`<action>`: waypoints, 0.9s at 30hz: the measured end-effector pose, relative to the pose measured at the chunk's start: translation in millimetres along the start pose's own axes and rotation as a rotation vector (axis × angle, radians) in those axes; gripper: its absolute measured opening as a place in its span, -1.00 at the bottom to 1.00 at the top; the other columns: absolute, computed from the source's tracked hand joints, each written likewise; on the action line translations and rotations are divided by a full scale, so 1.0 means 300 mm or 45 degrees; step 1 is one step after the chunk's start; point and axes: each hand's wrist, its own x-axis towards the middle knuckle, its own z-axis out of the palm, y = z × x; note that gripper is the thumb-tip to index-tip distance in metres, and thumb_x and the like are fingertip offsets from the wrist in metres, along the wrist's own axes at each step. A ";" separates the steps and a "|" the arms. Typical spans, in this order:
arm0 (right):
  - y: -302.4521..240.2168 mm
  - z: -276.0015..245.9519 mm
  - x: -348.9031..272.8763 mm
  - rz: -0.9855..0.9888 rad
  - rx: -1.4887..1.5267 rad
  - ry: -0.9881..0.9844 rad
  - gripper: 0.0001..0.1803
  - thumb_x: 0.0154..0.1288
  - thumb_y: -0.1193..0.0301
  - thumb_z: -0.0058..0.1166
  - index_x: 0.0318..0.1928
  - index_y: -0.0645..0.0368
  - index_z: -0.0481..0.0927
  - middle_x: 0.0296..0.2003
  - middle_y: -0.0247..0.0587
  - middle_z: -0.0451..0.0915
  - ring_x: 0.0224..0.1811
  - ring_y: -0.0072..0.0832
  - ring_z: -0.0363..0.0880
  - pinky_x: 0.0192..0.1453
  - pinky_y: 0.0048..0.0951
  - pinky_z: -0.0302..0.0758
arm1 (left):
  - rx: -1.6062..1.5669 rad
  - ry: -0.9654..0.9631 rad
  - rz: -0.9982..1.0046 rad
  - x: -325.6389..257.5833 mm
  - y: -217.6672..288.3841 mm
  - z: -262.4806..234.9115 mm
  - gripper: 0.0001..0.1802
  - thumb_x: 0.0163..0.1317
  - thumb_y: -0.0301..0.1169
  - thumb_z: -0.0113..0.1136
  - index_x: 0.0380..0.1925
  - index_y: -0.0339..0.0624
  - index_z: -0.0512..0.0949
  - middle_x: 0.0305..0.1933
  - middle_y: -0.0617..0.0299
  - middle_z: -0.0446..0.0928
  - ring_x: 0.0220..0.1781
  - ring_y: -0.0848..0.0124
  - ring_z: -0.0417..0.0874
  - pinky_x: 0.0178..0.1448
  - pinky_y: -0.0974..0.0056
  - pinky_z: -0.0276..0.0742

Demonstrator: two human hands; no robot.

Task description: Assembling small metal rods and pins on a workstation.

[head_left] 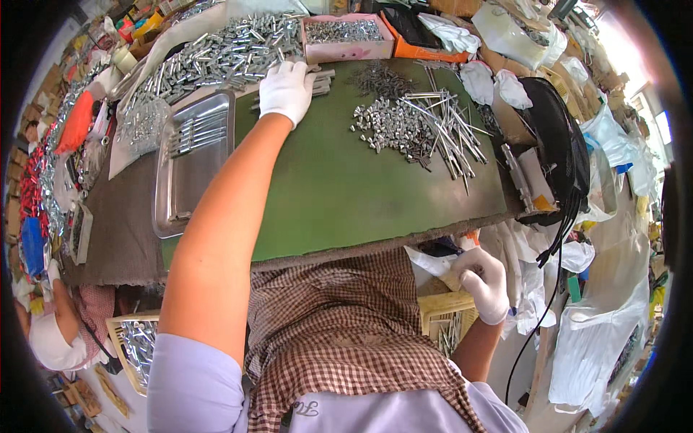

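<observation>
My left hand [287, 92], in a white glove, reaches to the far side of the green work mat [332, 195]. Its fingers stretch over a row of grey metal tubes [323, 81], beside a big heap of shiny metal tubes [234, 50]; the fingertips are partly hidden. My right hand [485, 285], also gloved, is in front of the table's near edge at the right. Its fingers are curled in toward the thumb, and whatever they may hold is hidden. On the mat lie small silver metal pieces [386, 124], long thin rods [451, 133] and dark small parts [382, 78].
A steel tray [164, 195] holding several rods stands left of the mat. Behind is a pink box [346, 50] of small metal parts. A metal fixture [517, 177] and black bag [552, 137] stand right. Another person's arm [66, 317] shows at lower left.
</observation>
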 end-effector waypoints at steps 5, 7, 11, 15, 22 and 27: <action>-0.129 0.066 0.196 -0.437 -0.050 0.022 -0.85 0.18 0.51 0.05 -0.28 0.30 0.63 -0.38 -0.19 0.60 -0.35 -0.44 0.53 -0.18 -0.44 0.47 | 0.086 0.211 -0.068 -0.082 0.042 0.007 -0.75 0.38 -0.17 0.09 -0.22 -0.10 0.57 -0.16 0.01 0.63 -0.13 -0.02 0.63 -0.01 -0.03 0.55; -0.208 0.098 0.326 -0.732 -0.074 -0.045 -0.83 0.28 0.51 0.01 -0.21 0.32 0.62 -0.35 -0.14 0.62 -0.32 -0.37 0.57 -0.15 -0.40 0.50 | 0.101 0.112 -0.102 -0.136 0.073 -0.049 -0.76 0.39 -0.17 0.08 -0.21 -0.08 0.56 -0.17 0.02 0.61 -0.14 -0.01 0.62 -0.05 -0.05 0.56; -0.328 0.187 0.604 -0.576 -0.155 -0.222 -0.76 0.42 0.38 -0.02 -0.04 0.20 0.63 -0.33 -0.11 0.64 -0.29 -0.25 0.64 -0.11 -0.33 0.53 | 0.006 0.073 -0.056 -0.262 0.141 -0.135 -0.82 0.38 -0.21 0.11 -0.20 -0.04 0.51 -0.19 0.08 0.55 -0.15 0.01 0.59 -0.13 -0.07 0.56; -0.279 0.271 0.807 -0.572 -0.637 -0.201 -0.73 0.32 0.25 0.08 -0.12 0.13 0.67 -0.32 -0.08 0.69 -0.26 -0.16 0.67 -0.10 -0.25 0.55 | -0.069 0.016 -0.064 -0.371 0.208 -0.222 -0.84 0.34 -0.24 0.15 -0.26 -0.07 0.51 -0.19 0.07 0.53 -0.11 0.01 0.56 -0.09 -0.05 0.53; -0.261 0.364 0.759 -0.503 -0.947 -0.294 -0.77 0.20 0.26 0.14 -0.21 0.09 0.66 -0.23 -0.07 0.67 -0.09 -0.09 0.64 0.03 -0.16 0.55 | -0.255 -0.046 -0.101 -0.418 0.183 -0.252 -0.80 0.30 -0.30 0.19 -0.14 -0.10 0.56 -0.09 0.06 0.56 -0.03 0.02 0.56 0.05 0.00 0.49; -0.212 0.377 0.737 -0.703 -1.030 -0.207 -0.79 0.22 0.27 0.13 -0.21 0.11 0.63 -0.27 -0.05 0.61 -0.13 -0.05 0.61 -0.03 -0.10 0.53 | -0.513 0.013 0.029 -0.445 0.152 -0.298 -0.74 0.21 -0.38 0.26 -0.10 -0.12 0.58 -0.06 0.09 0.56 0.04 0.05 0.55 0.17 0.06 0.47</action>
